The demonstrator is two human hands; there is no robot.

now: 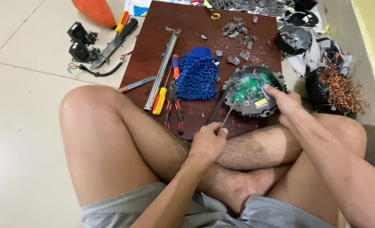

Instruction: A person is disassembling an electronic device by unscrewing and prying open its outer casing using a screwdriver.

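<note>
I sit cross-legged on a tiled floor behind a dark brown board [196,38]. My left hand [207,142] grips a thin metal screwdriver [228,114] whose tip points up at a round black housing [238,107] with a green circuit board [250,87] inside. My right hand [285,103] rests on the right rim of that housing, fingers touching the circuit board.
On the board lie a blue microfibre mitt [199,75], red-handled pliers [173,109], a yellow-handled screwdriver [160,99], a metal bar [163,67] and grey plastic fragments [238,31]. A knife [113,44] and black parts [81,42] lie left. A tangle of copper wire [342,90] sits right.
</note>
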